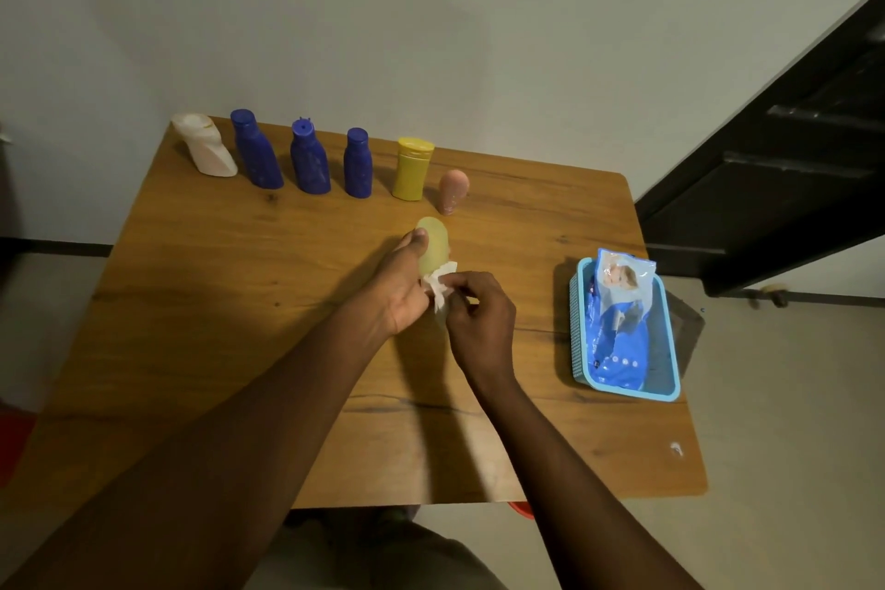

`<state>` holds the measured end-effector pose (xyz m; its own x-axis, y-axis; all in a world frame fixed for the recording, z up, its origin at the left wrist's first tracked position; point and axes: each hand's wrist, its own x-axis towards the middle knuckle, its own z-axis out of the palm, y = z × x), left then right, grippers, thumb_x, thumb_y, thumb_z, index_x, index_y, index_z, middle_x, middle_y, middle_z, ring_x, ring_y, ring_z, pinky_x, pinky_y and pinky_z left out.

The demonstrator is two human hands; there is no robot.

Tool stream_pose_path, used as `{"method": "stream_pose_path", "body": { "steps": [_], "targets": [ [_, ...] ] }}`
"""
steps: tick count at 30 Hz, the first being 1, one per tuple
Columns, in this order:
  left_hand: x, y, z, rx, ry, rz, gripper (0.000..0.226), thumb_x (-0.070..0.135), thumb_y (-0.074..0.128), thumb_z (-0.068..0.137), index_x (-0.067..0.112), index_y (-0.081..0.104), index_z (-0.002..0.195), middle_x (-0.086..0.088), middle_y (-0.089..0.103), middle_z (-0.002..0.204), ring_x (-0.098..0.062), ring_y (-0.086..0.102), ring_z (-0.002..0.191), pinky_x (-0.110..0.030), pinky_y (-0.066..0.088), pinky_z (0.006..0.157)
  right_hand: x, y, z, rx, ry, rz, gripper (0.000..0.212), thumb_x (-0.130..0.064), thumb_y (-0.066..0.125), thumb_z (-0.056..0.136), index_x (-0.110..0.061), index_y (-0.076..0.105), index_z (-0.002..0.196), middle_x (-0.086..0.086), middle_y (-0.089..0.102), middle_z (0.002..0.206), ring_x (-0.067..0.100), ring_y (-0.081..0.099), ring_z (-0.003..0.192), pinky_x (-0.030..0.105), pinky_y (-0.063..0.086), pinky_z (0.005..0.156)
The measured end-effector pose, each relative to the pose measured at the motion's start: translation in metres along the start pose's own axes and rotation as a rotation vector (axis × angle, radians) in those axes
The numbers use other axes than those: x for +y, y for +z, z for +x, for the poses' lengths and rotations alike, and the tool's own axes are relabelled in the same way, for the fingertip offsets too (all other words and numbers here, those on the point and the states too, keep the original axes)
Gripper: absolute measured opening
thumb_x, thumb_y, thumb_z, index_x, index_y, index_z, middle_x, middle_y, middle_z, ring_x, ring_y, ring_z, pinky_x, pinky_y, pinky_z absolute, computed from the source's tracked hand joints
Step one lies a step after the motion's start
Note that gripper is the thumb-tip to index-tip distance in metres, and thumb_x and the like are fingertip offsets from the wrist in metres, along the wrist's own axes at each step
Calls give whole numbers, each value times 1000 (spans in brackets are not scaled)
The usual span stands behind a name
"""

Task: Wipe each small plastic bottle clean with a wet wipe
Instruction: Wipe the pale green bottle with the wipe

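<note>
Wooden table, left hand hiding pale bottle base, wipe bunched

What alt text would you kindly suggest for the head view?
The left hand holds a pale yellow plastic bottle over a wooden table while the right hand pinches a white wet wipe against it. Six other bottles stand behind.

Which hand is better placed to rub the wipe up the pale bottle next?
Likely the right hand: it pinches the wipe against the pale bottle, which the left hand grips.
</note>
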<state>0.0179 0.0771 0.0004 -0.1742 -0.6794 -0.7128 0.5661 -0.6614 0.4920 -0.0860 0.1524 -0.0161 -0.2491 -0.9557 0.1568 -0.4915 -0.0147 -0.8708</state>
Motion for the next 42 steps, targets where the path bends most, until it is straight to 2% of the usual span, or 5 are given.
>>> {"method": "stream_pose_path", "body": {
  "steps": [11, 25, 33, 39, 42],
  "targets": [
    [18, 5, -2, 89, -21, 77, 34, 26, 47, 107, 3, 56, 131, -13, 68, 98, -23, 67, 81, -39, 56, 68, -10, -2, 1, -226, -352, -225, 27, 2, 64, 92, -7, 73, 116, 8, 63, 106, 23, 58, 104, 31, 50, 84],
    [19, -1, -6, 66, -27, 164, 16, 4, 58, 99, 0, 59, 114, -23, 67, 112, -35, 69, 95, -49, 59, 72, -3, -15, 12, -51, -256, -217, 22, 6, 61, 86, -7, 69, 103, 7, 59, 98, 26, 59, 92, 43, 51, 73],
    [4, 1, -9, 84, 17, 222, 18, -4, 50, 98, 4, 63, 88, -9, 63, 73, -18, 60, 63, -24, 50, 50, -22, -8, 10, -208, -355, -218, 31, -17, 47, 89, -5, 73, 102, 10, 61, 96, 26, 58, 93, 33, 48, 75],
    [5, -3, -13, 2, -11, 180, 18, 11, 54, 102, 7, 60, 118, -14, 67, 106, -25, 66, 89, -43, 56, 81, 0, -12, 9, -135, -159, -150, 23, 1, 61, 91, -10, 73, 108, 6, 63, 100, 15, 61, 92, 33, 53, 77],
    [-1, -2, -20, -80, -30, 259, 22, 14, 50, 104, 13, 59, 124, -9, 68, 103, -21, 65, 85, -38, 52, 76, 2, -9, 17, -62, -63, -99, 26, 3, 59, 92, -10, 74, 110, 6, 68, 103, 4, 59, 91, 19, 47, 80]
  ]
}}
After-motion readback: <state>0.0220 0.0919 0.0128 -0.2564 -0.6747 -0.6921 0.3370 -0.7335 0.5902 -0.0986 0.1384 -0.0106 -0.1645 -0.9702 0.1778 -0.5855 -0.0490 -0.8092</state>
